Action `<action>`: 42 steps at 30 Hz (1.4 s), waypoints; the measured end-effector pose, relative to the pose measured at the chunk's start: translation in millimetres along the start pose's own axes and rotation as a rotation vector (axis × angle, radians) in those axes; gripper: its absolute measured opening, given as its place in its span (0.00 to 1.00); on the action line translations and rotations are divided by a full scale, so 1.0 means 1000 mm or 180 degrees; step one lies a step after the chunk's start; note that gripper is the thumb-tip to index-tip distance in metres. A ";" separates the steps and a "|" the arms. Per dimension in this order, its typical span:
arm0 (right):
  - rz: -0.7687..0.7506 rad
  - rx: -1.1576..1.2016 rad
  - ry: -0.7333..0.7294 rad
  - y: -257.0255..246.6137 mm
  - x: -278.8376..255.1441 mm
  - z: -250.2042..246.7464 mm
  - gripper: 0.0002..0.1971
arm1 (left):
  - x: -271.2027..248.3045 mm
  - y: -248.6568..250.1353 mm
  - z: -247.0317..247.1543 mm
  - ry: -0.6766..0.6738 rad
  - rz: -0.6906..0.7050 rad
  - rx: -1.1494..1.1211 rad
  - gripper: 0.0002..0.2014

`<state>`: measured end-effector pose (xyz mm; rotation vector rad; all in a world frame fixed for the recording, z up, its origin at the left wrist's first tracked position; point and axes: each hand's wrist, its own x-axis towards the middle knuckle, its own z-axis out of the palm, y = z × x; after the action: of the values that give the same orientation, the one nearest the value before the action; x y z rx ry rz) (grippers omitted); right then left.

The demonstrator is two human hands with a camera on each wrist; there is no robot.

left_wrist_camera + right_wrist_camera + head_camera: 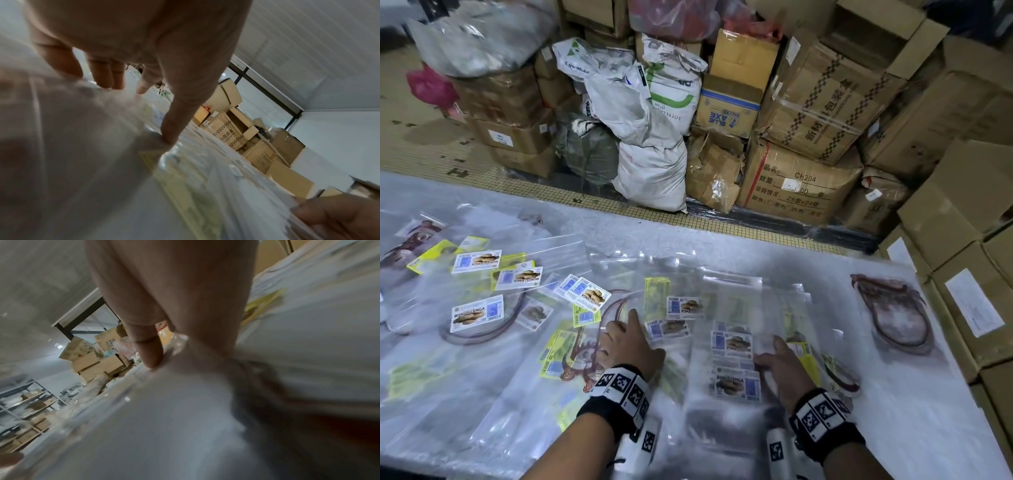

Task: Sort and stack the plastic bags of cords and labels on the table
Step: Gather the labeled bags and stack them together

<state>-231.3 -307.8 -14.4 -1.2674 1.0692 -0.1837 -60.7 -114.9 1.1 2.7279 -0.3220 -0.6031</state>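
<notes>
Loose bags [477, 313] are lying scattered at left, unsorted. Left hand [628, 346] is pressing flat, fingers spread, on the middle bags [678, 329]. Right hand [782, 368] is resting on the same pile; grip unclear. One cord bag [893, 313] is lying apart, far right. Most sorting remains, seemingly.

Head view: high, looking forward and down across desk [893, 428] toward stacked cartons [822, 102]. Wrist views: low, close against bags, aimed along fingers, sharing those cartons [228, 129] beyond.
</notes>
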 end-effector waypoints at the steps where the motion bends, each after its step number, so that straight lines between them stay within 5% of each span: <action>1: 0.0010 0.0041 0.0024 0.001 -0.001 -0.001 0.17 | 0.002 0.000 0.000 -0.0009 -0.0049 -0.0038 0.39; 5: 0.0034 0.0130 -0.0048 0.003 -0.004 -0.006 0.17 | 0.014 -0.010 -0.005 0.0106 -0.0156 -0.0502 0.45; 9: 0.0047 0.0059 -0.0145 0.007 -0.002 -0.008 0.20 | 0.017 -0.009 -0.009 0.0238 -0.0203 -0.0732 0.30; 14: -0.0005 0.0418 -0.0209 -0.001 -0.009 -0.009 0.26 | 0.013 0.004 -0.001 0.0213 -0.0289 -0.0910 0.29; 22: 0.0199 0.0641 -0.0181 0.005 0.000 -0.011 0.36 | 0.012 0.004 0.001 0.0414 -0.0166 -0.0995 0.11; 26: 0.0132 0.0655 -0.0313 0.005 -0.001 -0.014 0.34 | 0.008 -0.007 -0.006 0.0305 -0.0073 -0.1440 0.22; 28: 0.0068 0.0585 -0.0389 0.002 -0.005 -0.014 0.24 | 0.004 -0.014 -0.007 0.0275 0.0041 -0.1583 0.30; 34: 0.0164 0.0626 -0.0544 0.001 -0.005 -0.015 0.19 | -0.015 -0.018 0.002 0.0259 0.0311 -0.1032 0.38; 42: 0.0119 0.0549 -0.0571 0.002 -0.004 -0.016 0.20 | -0.017 -0.006 -0.007 0.0180 0.0594 -0.1551 0.09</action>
<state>-245.7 -315.4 -12.9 -1.0868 0.9026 -0.1282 -71.7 -102.8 11.8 2.2150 -0.3567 -0.4772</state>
